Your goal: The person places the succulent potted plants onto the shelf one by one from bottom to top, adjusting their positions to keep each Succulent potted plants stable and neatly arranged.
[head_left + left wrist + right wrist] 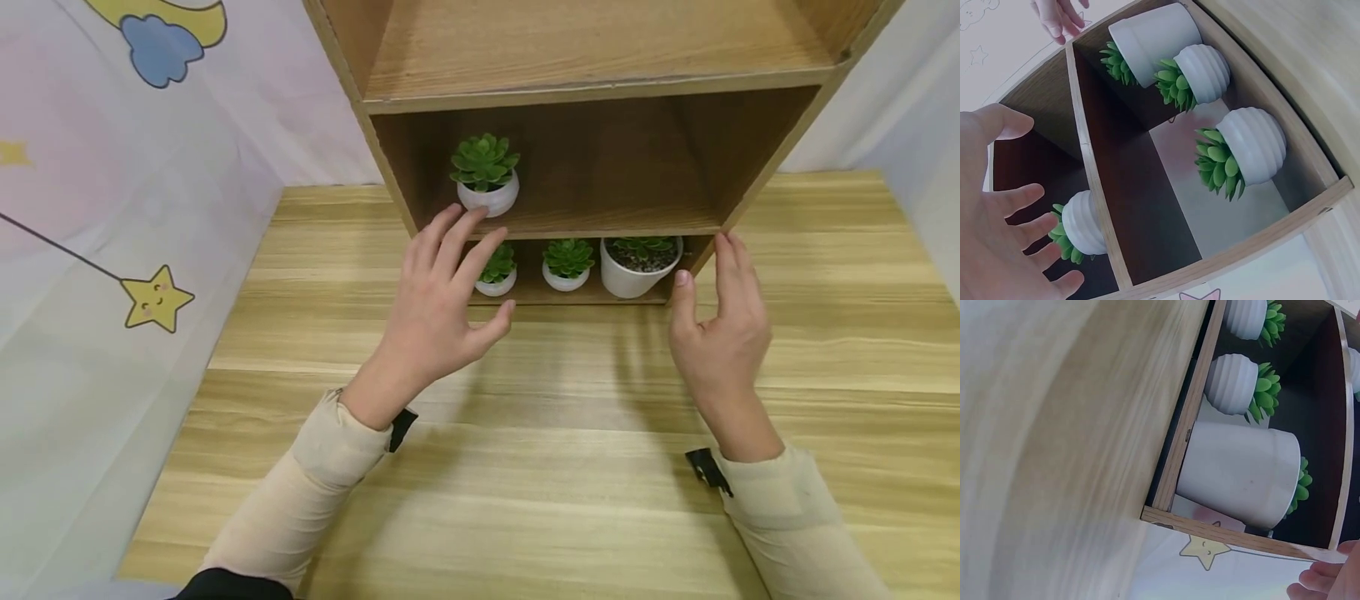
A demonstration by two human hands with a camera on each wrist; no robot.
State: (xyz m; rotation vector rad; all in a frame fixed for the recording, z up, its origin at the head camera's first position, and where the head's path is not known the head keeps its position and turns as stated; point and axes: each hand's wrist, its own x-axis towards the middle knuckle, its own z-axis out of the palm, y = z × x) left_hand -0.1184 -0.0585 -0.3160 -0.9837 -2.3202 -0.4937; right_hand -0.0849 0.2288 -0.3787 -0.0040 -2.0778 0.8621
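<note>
A small succulent in a white ribbed pot (pixel 487 196) stands at the left of the shelf's middle compartment. My left hand (pixel 442 304) is in front of it, fingers spread and holding nothing; the left wrist view shows the fingertips close to this potted succulent (pixel 1084 224), though contact is unclear. My right hand (pixel 720 333) is at the wooden shelf's right side (pixel 776 158), fingers fairly straight and thumb apart; whether the fingertips touch the side edge is hard to tell. In the bottom compartment stand two more small succulents (pixel 567 262) and a larger white pot (pixel 633 271).
The wooden shelf unit (pixel 600 92) stands on a wood-grain table (pixel 555 467). Its upper compartment (pixel 585 37) is partly in view. Printed cloth (pixel 67 350) with stars and a cloud hangs at the left, and pale cloth (pixel 918 108) hangs at the right.
</note>
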